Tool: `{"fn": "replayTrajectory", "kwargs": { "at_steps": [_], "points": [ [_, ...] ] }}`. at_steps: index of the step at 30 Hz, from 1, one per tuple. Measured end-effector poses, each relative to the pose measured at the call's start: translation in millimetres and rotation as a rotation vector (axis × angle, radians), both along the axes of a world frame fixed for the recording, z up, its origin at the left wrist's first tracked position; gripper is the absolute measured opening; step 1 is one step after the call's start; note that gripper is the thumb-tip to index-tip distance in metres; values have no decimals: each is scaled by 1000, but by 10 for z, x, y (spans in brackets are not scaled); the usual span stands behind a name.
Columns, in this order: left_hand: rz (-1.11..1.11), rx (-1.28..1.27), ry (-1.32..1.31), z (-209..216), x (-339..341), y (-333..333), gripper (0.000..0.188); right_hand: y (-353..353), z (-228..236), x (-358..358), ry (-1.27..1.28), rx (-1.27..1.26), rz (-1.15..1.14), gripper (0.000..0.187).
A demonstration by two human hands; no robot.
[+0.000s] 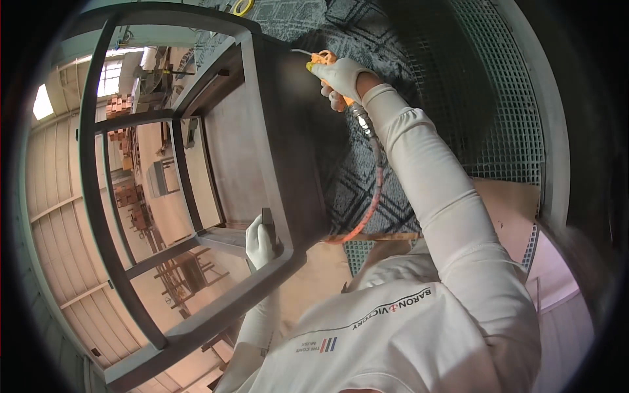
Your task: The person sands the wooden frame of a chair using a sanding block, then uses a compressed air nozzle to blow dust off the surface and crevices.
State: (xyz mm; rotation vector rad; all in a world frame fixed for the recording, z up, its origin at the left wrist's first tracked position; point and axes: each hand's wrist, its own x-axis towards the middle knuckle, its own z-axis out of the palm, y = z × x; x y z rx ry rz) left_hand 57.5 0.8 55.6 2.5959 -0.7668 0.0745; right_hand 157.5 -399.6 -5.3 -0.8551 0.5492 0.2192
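My right hand, in a white glove, is closed round an orange air blow gun. The gun's thin nozzle points left, close to the dark side panel of a wooden furniture frame. From the gun's metal coupling a reddish-orange hose curves down and back left. My left hand, gloved too, is inside the frame by its near inner edge, with its fingers closed on a small dark rectangular block. The frame's bars, dark grey-brown, reach far left.
Patterned grey carpet lies under the furniture. A green grid stands at the right, with brown cardboard below it. A yellow ring lies at the top. Stacked wooden pieces show beyond the bars.
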Motion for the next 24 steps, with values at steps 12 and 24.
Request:
{"fn": "replayTrajectory", "kwargs": {
  "at_steps": [12, 24],
  "points": [
    [332, -49, 134, 18, -43, -133, 28, -217, 88, 539, -231, -149, -18, 39],
    [523, -111, 200, 94, -111, -366, 28, 74, 1909, 409, -584, -300, -138, 31]
  ]
}}
